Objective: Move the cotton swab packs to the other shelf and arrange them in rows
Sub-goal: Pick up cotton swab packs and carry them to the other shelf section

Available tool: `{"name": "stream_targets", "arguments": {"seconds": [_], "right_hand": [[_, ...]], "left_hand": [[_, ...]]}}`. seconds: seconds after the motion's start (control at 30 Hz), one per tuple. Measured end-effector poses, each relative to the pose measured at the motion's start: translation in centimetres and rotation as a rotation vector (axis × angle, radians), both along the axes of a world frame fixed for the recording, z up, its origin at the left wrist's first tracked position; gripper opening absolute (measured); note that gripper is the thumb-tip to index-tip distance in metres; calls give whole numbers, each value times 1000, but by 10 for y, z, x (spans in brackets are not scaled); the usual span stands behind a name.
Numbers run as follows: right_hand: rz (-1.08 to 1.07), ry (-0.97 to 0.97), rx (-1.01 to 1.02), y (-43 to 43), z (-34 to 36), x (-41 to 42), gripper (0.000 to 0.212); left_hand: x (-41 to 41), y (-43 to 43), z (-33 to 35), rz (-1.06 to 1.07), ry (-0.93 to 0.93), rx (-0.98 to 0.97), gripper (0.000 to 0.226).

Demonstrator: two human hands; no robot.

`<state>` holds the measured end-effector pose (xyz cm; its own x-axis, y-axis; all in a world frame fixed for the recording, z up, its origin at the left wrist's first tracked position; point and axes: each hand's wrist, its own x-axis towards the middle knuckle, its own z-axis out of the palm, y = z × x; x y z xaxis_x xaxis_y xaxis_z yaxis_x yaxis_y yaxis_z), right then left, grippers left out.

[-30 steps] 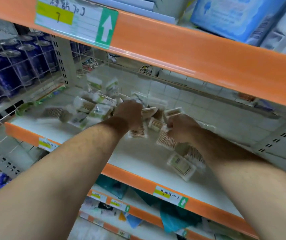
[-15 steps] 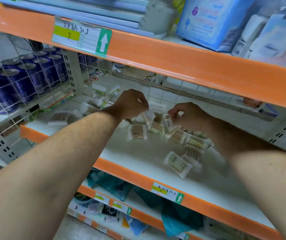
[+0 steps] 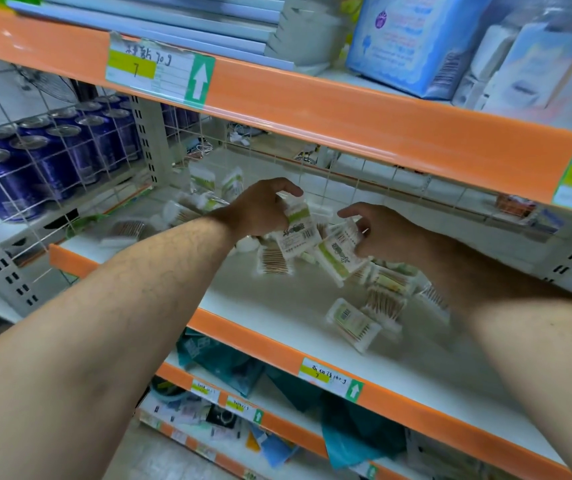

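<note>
Over the middle of the white shelf (image 3: pixel 277 306), the left hand (image 3: pixel 263 211) grips a cotton swab pack (image 3: pixel 296 232), fingers curled over its top. The right hand (image 3: pixel 383 235) pinches a second pack (image 3: pixel 338 256). Loose packs (image 3: pixel 353 322) lie scattered nearer the front edge.

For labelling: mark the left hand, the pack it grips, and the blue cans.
left hand (image 3: pixel 260 211), head view, back of hand.
cotton swab pack (image 3: pixel 296 233), head view, printed label.
blue cans (image 3: pixel 66 168), head view, one can's side.
</note>
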<state>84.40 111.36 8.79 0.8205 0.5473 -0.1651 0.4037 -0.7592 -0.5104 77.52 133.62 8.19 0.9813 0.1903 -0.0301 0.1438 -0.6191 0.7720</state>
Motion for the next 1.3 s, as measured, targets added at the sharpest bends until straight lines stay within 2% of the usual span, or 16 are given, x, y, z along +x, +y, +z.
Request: {"name": "stream_targets", "arguments": {"seconds": [0.1,0.23,0.37,0.47,0.6,0.63,0.73,0.8,0.93,1.03,1.2,1.3], "right_hand": [[15,21,-11,-2,2,-3,65],[-32,1,-30,-4,5,-2,37],[-103,57,68,-11,5,2,25],[-135,86,91,-13,4,4,29],[-126,216,162,-11,5,-2,70],[-122,209,161,-10,5,-5,70],[-147,57,158,-9,5,-11,35],[-193,1,155,-11,4,-15,24],[-238,-83,51,-25,0,-26,32],[-279,-138,17,-44,1,-38,58],[-406,-148,5,-100,6,-67,28],[-467,-176,-26,-143,15,-93,25]], "left_hand": [[3,-2,0,-9,14,-28,68],[8,-1,0,-28,21,-44,76],[11,1,-2,-44,28,-63,77],[11,1,-1,-59,55,-63,74],[11,1,-2,-82,70,-14,71],[11,1,-3,-93,69,8,70],[14,-3,-6,-119,60,51,65],[17,-9,-10,-151,42,77,61],[28,-26,-18,-241,20,108,59],[37,-49,-23,-307,31,137,59],[38,-114,-22,-467,25,152,53],[30,-163,-15,-579,-6,211,50]]}}
